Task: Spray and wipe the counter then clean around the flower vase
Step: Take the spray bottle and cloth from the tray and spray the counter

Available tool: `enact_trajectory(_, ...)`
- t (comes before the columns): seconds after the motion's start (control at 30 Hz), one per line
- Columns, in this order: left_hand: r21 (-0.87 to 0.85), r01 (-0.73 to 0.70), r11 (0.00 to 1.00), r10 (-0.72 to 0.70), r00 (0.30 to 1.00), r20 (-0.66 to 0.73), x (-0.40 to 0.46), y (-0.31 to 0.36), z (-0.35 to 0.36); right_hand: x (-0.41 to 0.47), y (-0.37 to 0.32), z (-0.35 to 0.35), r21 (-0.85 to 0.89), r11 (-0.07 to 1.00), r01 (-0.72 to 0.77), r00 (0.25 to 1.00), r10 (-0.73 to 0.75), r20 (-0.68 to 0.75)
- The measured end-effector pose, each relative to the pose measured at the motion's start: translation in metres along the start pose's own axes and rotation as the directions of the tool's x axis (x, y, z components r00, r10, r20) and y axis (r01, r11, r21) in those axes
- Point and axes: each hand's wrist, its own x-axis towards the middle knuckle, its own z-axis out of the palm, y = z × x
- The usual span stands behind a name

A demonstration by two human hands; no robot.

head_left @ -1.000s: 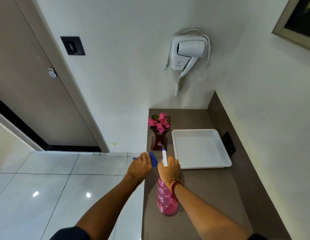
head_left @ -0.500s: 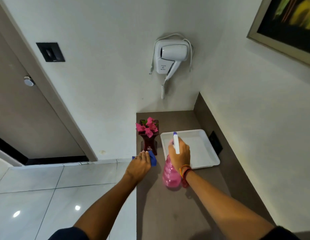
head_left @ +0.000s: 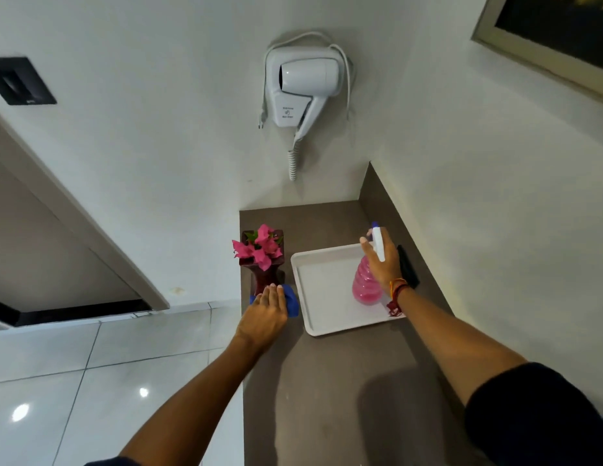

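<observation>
1. Brown counter (head_left: 327,381) runs to the white wall.
2. Left hand (head_left: 264,314) presses flat, fingers together, on the soft blue cloth (head_left: 291,302) touching the vase (head_left: 261,270) base.
3. Right hand (head_left: 382,260) clamps the light spray bottle (head_left: 364,284) by its neck, over the tray (head_left: 323,290).
4. That vase looks top-heavy, likely fragile; I'd steady its narrow waist.

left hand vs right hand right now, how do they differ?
The left hand lies flat, palm down, pressing the blue cloth onto the counter at the vase base; the right hand is raised, curled around the pink spray bottle above the white tray. Only the right wrist wears thread bands. Both are bare.
</observation>
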Motion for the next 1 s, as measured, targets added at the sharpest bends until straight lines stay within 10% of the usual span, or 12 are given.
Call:
enact_trajectory(0.43,-0.227,0.115,0.967,-0.104,0.993,0.06,0.005,0.0,0.029,-0.053,0.049,-0.003,0.008,0.967,-0.254,0.965,0.254,-0.065)
enact_trajectory(0.5,-0.517,0.292,0.805,-0.278,0.955,0.106,0.001,-0.003,0.029,-0.09,0.057,0.007,-0.217,0.94,-0.265,0.959,0.234,-0.16)
enact_trajectory(0.6,-0.858,0.453,0.243,-0.412,0.849,0.332,-0.004,-0.01,0.027,-0.118,0.049,0.035,-0.315,0.935,-0.166,0.982,0.184,0.031)
enact_trajectory(0.73,-0.828,0.449,-0.336,-0.374,0.743,0.555,-0.012,-0.017,0.032,-0.066,0.002,0.081,-0.39,0.911,0.131,0.925,0.029,0.38)
enact_trajectory(0.83,-0.749,0.476,-0.461,-0.28,0.723,0.632,-0.013,-0.016,0.032,-0.014,-0.036,0.105,-0.382,0.892,0.241,0.834,0.01,0.551)
enact_trajectory(1.0,-0.831,0.432,-0.351,-0.313,0.782,0.539,-0.006,-0.016,0.029,0.034,-0.065,0.125,-0.498,0.717,0.488,0.649,0.084,0.756)
